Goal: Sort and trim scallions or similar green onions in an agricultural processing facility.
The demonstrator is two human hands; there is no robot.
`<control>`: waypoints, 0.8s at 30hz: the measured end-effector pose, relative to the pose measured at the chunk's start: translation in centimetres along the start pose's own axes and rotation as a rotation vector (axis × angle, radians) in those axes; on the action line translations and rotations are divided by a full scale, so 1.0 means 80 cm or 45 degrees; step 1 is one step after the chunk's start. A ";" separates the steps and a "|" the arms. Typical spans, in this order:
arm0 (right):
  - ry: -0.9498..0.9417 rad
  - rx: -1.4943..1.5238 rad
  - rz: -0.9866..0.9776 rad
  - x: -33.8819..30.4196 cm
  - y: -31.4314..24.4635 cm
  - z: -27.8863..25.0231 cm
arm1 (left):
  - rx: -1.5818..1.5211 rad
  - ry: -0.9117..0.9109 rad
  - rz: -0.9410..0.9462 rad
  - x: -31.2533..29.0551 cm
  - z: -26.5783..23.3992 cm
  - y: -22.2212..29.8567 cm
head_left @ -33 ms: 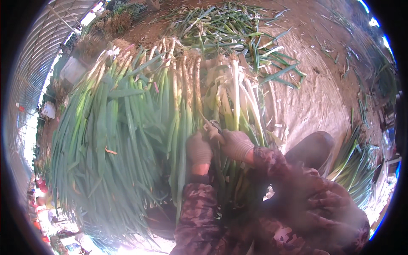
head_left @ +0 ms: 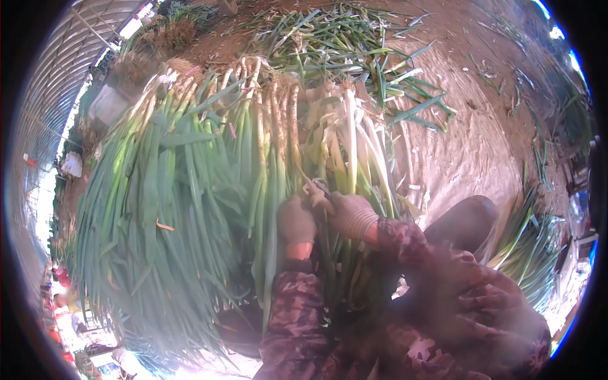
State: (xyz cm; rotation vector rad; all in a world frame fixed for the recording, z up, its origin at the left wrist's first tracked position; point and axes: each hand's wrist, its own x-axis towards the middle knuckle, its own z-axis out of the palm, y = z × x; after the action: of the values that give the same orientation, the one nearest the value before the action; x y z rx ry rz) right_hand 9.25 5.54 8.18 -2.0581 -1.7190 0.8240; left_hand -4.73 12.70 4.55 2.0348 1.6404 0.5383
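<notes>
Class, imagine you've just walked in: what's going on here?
A person in camouflage sleeves has the gloved left hand and right hand close together; exactly what they grip is hard to make out. A thick row of leafy green stalks lies to the left, root ends pointing away. Paler stalks lie just beyond the right hand, with loose green leaves heaped farther off.

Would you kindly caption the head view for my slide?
Gloved left hand and right hand close together among leafy stalks.

Gloved left hand [head_left: 296,221], right hand [head_left: 352,215] just beside it, leafy green onions [head_left: 158,183], camouflage sleeves [head_left: 292,307]
</notes>
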 end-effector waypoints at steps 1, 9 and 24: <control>0.003 -0.007 0.007 0.006 0.013 0.014 | -0.043 -0.003 0.015 0.005 0.005 0.001; -0.044 -0.040 -0.063 -0.033 0.038 0.007 | 0.323 -0.051 0.049 0.045 0.026 0.015; 0.003 -0.036 -0.143 -0.091 0.054 -0.018 | 0.244 -0.342 -0.096 0.051 0.057 -0.014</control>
State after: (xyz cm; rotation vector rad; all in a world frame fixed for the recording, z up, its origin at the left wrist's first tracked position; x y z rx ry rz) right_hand 12.79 -2.31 8.33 -1.9591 -1.8363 0.7659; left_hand -2.15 16.41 0.28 2.0637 1.6470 0.0771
